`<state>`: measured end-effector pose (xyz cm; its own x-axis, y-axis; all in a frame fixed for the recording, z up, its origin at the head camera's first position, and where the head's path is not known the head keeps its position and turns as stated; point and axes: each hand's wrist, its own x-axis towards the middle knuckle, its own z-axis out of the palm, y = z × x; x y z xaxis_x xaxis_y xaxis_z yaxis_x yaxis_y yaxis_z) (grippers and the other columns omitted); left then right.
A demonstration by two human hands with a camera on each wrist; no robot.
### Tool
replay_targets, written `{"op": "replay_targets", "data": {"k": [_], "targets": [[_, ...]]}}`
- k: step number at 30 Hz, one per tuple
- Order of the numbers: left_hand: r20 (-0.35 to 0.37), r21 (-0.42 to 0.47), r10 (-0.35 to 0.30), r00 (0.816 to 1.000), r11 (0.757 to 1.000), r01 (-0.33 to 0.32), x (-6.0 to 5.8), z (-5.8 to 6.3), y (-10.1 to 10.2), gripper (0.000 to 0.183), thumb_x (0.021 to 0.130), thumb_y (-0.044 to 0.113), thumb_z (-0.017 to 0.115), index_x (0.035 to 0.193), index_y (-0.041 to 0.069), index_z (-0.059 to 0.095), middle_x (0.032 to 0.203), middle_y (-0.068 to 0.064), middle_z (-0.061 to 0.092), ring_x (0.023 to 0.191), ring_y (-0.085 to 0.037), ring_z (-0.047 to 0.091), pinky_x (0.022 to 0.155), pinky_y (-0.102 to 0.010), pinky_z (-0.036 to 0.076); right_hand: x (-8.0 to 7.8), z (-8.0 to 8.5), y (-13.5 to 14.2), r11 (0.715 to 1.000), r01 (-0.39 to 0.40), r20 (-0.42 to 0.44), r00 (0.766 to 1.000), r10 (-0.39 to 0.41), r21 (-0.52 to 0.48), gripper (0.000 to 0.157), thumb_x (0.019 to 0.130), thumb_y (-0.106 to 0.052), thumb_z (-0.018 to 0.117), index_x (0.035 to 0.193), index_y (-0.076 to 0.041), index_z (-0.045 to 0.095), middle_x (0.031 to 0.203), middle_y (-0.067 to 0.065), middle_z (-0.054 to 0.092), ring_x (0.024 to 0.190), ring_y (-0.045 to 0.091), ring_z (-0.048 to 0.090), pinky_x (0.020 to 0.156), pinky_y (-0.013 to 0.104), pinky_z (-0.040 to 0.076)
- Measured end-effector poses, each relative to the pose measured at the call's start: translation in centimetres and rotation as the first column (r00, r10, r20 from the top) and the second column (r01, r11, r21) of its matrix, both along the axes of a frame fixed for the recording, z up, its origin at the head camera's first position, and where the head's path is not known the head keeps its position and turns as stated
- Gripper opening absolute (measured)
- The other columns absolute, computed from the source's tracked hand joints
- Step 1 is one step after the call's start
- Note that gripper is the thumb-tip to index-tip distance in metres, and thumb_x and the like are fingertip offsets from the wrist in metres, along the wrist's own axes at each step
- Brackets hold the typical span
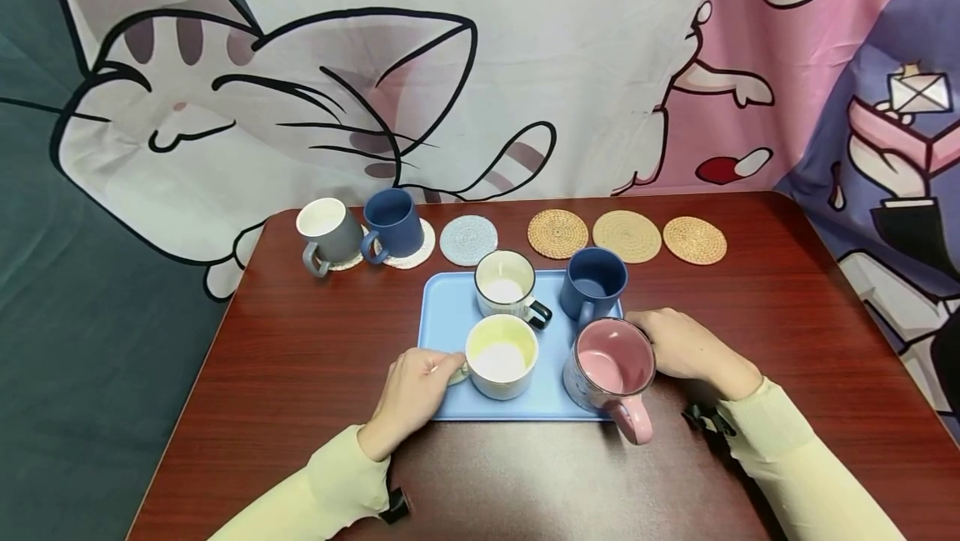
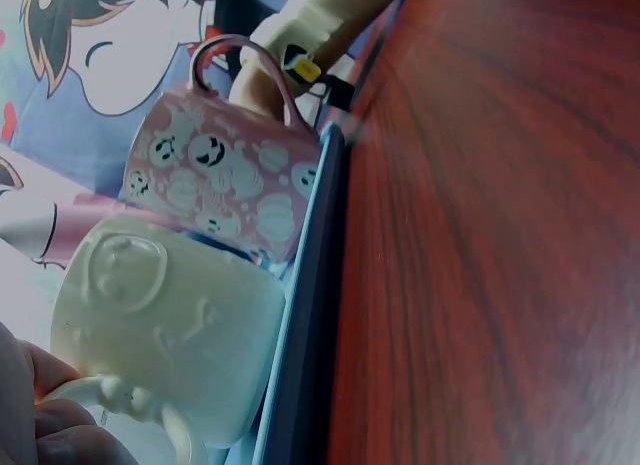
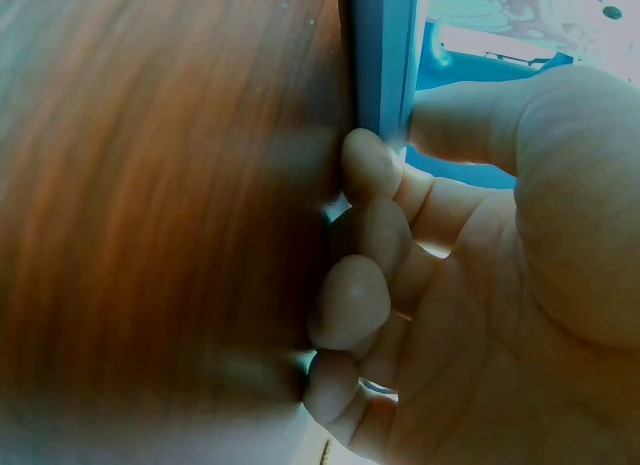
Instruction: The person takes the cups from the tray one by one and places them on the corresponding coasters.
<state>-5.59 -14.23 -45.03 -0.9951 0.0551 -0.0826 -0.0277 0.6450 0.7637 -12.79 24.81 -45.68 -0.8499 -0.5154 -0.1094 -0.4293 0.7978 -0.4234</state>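
My left hand [image 1: 420, 383] pinches the handle of a cream mug with a pale yellow inside [image 1: 501, 358]. Raised figures mark that mug's wall in the left wrist view, where my fingers [image 2: 85, 447] curl at its handle. The mug sits over the front of a light blue tray [image 1: 442, 299]. My right hand [image 1: 686, 347] grips the tray's right edge, thumb on top and fingertips [image 3: 372, 165] beneath the rim. Beside it stands a pink mug with ghost and pumpkin pictures [image 1: 615, 362]. Behind are a white mug with a black handle [image 1: 506, 283] and a blue mug [image 1: 594, 283].
Along the table's back edge lie a light blue coaster [image 1: 468, 241] and three tan woven coasters [image 1: 627, 237]. A grey mug [image 1: 326, 232] and another blue mug [image 1: 393, 224] stand on coasters at the back left. A printed curtain [image 1: 585, 66] hangs behind the table [image 1: 300, 341].
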Motion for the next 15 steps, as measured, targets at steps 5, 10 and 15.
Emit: {"op": "replay_targets", "data": {"k": [5, 10, 15], "targets": [[-0.044, -0.039, 0.014, 0.999, 0.999, -0.016, -0.6, 0.0, -0.4, 0.055, 0.092, 0.029, 0.065, 0.049, 0.023, 0.031, 0.052, 0.014, 0.019, 0.053, -0.004, 0.016, 0.05, -0.024, 0.015, 0.1, 0.2, -0.1, 1.0, 0.005, -0.001, 1.0, -0.005, -0.002, 0.009, 0.09, -0.03, 0.076, 0.088, -0.03, 0.067, 0.082, -0.013, 0.068, 0.078, 0.01, 0.065, 0.075, 0.04, 0.056], [-0.075, -0.058, 0.033, 0.997, 0.998, -0.038, -1.1, 0.0, -0.8, 0.052, 0.088, 0.026, 0.065, 0.049, 0.025, 0.03, 0.053, 0.014, 0.018, 0.055, -0.005, 0.015, 0.05, -0.025, 0.014, 0.1, 0.3, -0.1, 1.0, 0.004, 0.006, 1.0, -0.004, -0.001, 0.01, 0.09, -0.031, 0.076, 0.088, -0.03, 0.066, 0.082, -0.013, 0.069, 0.079, 0.011, 0.066, 0.075, 0.041, 0.055], [-0.085, -0.055, 0.055, 0.995, 0.997, -0.06, -1.6, -0.1, -1.2, 0.05, 0.085, 0.025, 0.064, 0.048, 0.025, 0.03, 0.053, 0.014, 0.018, 0.053, -0.006, 0.016, 0.048, -0.026, 0.015, 0.1, 0.2, -0.1, 1.0, 0.015, 0.013, 1.0, -0.015, 0.004, 0.01, 0.09, -0.032, 0.076, 0.088, -0.031, 0.066, 0.082, -0.013, 0.069, 0.08, 0.01, 0.066, 0.075, 0.04, 0.056]]}}
